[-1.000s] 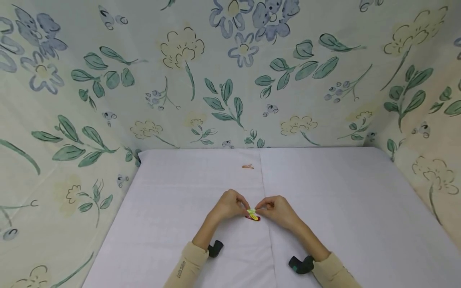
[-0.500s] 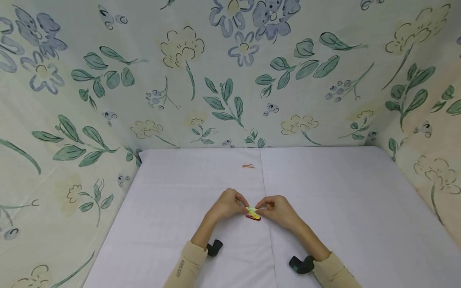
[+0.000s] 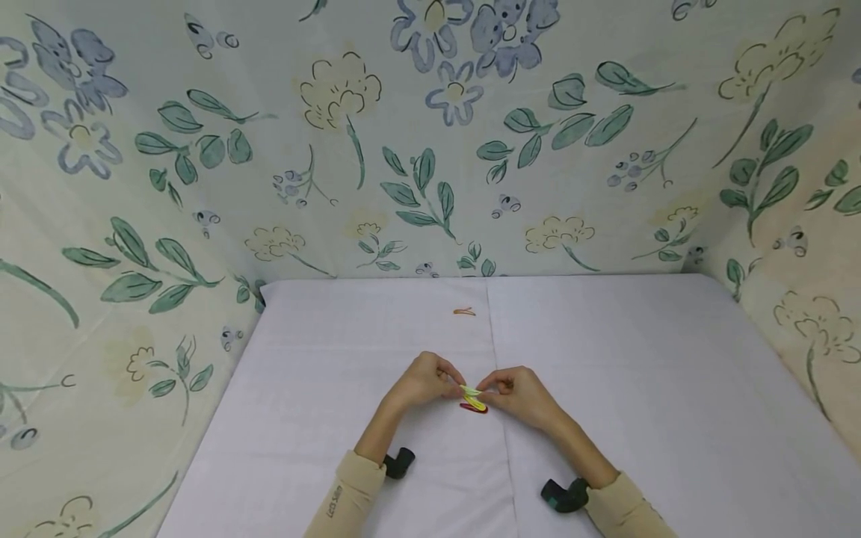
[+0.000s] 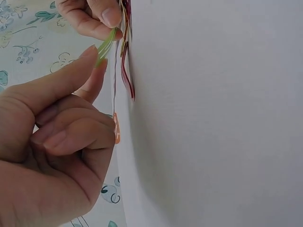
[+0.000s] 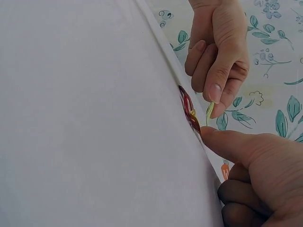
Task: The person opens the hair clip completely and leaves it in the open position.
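A light-green snap hair clip (image 3: 470, 391) spans the gap between my hands, just above the table. My left hand (image 3: 427, 381) pinches its left end between thumb and forefinger, which the left wrist view shows closely. At its other end are the thumb and forefinger of my right hand (image 3: 521, 396), pinching it. Just below lie a yellow hair clip (image 3: 476, 404) and a red hair clip (image 3: 483, 410), overlapping each other on the cloth. In the right wrist view the red clip (image 5: 186, 101) lies flat, partly behind my right fingertip.
An orange hair clip (image 3: 464, 311) lies alone near the table's back edge. White cloth (image 3: 605, 359) with a lengthwise seam covers the table. A flowered curtain (image 3: 417, 187) rises behind it and on both sides. Each wrist carries a black camera mount (image 3: 563, 495).
Both hands stay in nearly the same place. The green clip has turned slightly, its right end dipping a little lower.
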`<act>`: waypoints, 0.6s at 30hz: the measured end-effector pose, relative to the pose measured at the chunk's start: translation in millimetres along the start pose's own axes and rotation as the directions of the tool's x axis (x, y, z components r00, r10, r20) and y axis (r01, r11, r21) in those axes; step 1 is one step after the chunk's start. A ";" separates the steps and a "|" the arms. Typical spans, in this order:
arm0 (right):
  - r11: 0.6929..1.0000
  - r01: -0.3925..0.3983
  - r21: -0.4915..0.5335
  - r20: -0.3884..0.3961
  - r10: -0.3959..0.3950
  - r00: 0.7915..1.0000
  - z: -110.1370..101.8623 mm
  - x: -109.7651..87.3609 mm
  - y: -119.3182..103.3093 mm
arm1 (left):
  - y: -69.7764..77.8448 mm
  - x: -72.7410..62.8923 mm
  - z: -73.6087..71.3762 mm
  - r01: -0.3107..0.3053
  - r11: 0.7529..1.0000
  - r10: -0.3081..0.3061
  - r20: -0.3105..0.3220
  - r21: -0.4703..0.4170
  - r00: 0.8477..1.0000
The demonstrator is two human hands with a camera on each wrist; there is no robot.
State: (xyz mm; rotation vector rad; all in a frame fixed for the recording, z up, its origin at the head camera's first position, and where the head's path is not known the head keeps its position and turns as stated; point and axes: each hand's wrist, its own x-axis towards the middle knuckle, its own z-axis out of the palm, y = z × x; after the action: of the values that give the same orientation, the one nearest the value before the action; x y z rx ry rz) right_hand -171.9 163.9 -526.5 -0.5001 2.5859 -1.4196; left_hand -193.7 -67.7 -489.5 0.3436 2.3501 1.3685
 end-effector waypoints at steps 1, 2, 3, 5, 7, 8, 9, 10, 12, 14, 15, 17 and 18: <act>1.000 0.001 0.005 -0.005 -0.001 1.000 0.1 0.0 -0.2 | 0.4 -0.2 0.0 0.002 1.000 -0.002 -0.002 -0.005 1.000; 1.000 0.003 0.012 -0.010 -0.003 1.000 0.2 0.0 -0.3 | 0.9 -0.2 -0.1 0.004 1.000 -0.004 -0.004 -0.010 1.000; 1.000 0.005 0.016 -0.017 -0.005 1.000 0.5 0.0 -0.5 | 1.2 -0.1 -0.1 0.008 1.000 -0.008 -0.005 -0.015 1.000; 1.000 0.006 0.029 -0.031 -0.005 1.000 1.2 0.0 -1.4 | 2.5 -0.6 -0.2 0.011 1.000 -0.011 -0.008 -0.022 1.000; 0.999 0.005 0.035 -0.043 -0.004 0.999 2.0 -0.1 -2.5 | 3.2 -0.8 -0.3 0.008 1.000 -0.008 -0.011 -0.028 1.000; 0.999 0.005 0.037 -0.049 -0.003 0.999 2.6 0.1 -3.0 | 3.2 -0.7 -0.2 0.007 1.000 -0.008 -0.013 -0.027 1.000; 0.999 0.004 0.040 -0.055 -0.002 0.998 3.2 0.2 -3.4 | 2.7 -0.4 0.0 0.009 1.000 -0.009 -0.014 -0.026 1.000; 0.999 0.002 0.042 -0.062 0.001 0.998 3.6 0.3 -3.9 | 2.2 -0.2 0.1 0.008 1.000 -0.008 -0.015 -0.023 1.000; 0.999 -0.003 0.048 -0.073 0.007 0.997 4.5 0.4 -4.3 | 0.5 0.5 0.5 0.006 1.000 -0.007 -0.015 -0.023 1.000; 0.998 -0.010 0.059 -0.081 0.014 0.997 5.1 0.6 -4.1 | -1.2 0.9 0.9 0.009 1.000 -0.009 -0.010 -0.024 1.000; 0.998 -0.015 0.066 -0.083 0.020 0.996 5.3 0.5 -4.1 | -1.9 1.1 1.0 0.008 1.000 -0.009 -0.008 -0.023 1.000; 0.996 -0.027 0.080 -0.082 0.034 0.996 5.6 0.4 -4.4 | -2.4 1.2 1.2 0.002 1.000 -0.002 -0.005 -0.021 1.000; 0.996 -0.032 0.085 -0.081 0.039 0.996 5.7 0.4 -4.6 | -2.4 1.2 1.3 0.001 1.000 -0.001 -0.005 -0.020 1.000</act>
State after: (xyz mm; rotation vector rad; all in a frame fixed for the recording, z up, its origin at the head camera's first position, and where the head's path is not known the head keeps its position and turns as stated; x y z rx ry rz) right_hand -169.6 157.0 -525.7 -0.3896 2.5706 -1.5612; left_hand -194.2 -67.3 -492.4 0.3341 2.3381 1.3933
